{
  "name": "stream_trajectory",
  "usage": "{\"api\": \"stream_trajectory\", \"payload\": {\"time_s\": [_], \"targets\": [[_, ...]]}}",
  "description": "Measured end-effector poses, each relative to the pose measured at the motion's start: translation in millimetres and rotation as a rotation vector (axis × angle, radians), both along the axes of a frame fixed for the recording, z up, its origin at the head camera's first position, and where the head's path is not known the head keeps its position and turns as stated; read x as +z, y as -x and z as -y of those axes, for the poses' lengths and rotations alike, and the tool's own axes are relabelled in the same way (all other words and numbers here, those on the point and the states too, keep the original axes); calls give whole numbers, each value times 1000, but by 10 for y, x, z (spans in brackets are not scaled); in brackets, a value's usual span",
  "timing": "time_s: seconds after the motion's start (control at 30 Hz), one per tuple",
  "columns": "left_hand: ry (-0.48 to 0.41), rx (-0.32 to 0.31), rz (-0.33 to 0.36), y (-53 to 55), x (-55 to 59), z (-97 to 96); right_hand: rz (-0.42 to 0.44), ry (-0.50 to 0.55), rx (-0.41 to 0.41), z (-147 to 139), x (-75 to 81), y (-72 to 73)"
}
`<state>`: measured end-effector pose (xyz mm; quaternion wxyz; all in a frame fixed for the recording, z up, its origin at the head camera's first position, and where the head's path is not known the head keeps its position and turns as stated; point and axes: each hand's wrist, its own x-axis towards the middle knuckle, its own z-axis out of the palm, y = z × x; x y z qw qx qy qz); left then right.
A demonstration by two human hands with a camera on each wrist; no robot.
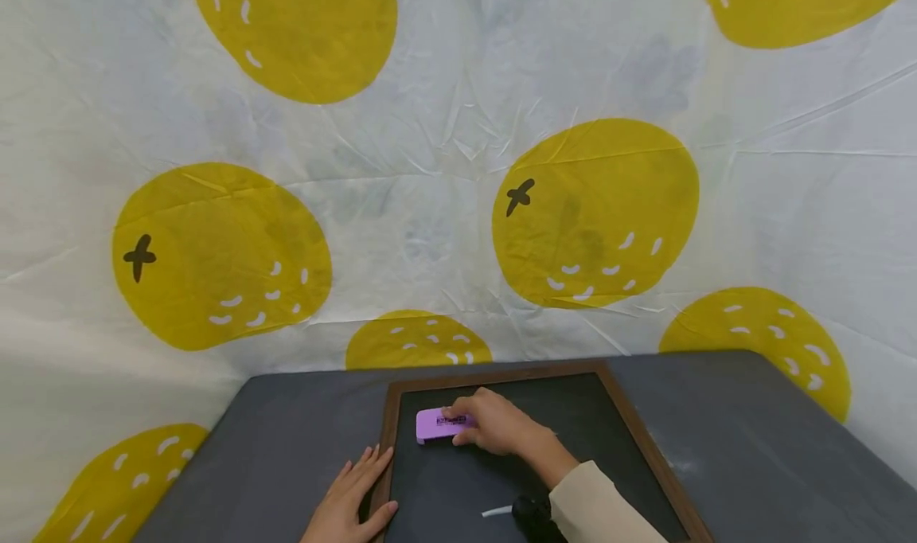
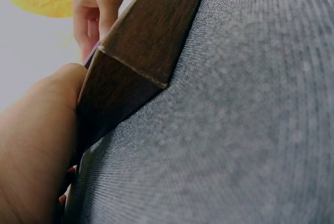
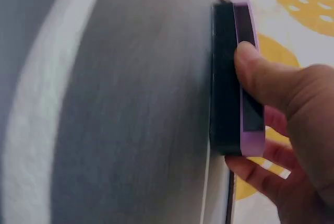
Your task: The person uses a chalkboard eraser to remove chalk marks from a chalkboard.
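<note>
Grey table [image 1: 286, 431]: right hand [image 1: 494, 423] pinches likely-light, purple block eraser [image 1: 431, 424] by long sides; straight-fingered left hand [image 1: 351, 499] touches brown-framed blackboard's [image 1: 573, 408] left edge.

Soft, even light fills the head view, leaving the patterned cloth [image 1: 430, 145] pale and slightly grey along its creases, the board [image 1: 587, 423] dark, and a faint whitish patch on the table [image 1: 759, 423] to its right. The left wrist view burns out toward white at upper left, while the wooden frame [image 2: 146, 31] falls into deep shadow near the left hand [image 2: 36, 135] and the weave is soft and grainy. Hazy and low in contrast, the right wrist view smears the board's surface, with the purple eraser [image 3: 229, 93] slightly soft.
</note>
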<state>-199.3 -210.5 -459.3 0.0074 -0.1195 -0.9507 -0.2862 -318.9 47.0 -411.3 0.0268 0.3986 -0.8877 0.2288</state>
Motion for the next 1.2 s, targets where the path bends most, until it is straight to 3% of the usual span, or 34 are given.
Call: {"api": "stream_trajectory", "payload": {"time_s": [0.13, 0.3, 0.4, 0.57, 0.73, 1.03, 1.2], "targets": [[33, -8, -16, 33, -19, -8, -37, 29, 19, -82, 92, -5], [49, -23, -30, 61, -45, 3, -121, 27, -44, -303, 201, -17], [34, -25, -15, 55, -46, 23, -157, 22, -124, -463, 201, -42], [21, -19, 8, 42, -33, 38, -160, 10, -295, -736, 182, -82], [-12, -6, 29, 15, -19, 32, -185, -13, -408, -1018, 154, -159], [-16, -13, 29, 25, -24, 25, -111, -100, -515, -1349, 41, -227], [-16, -12, 31, 45, -17, 6, -130, -105, -529, -1414, 8, -221]]}}
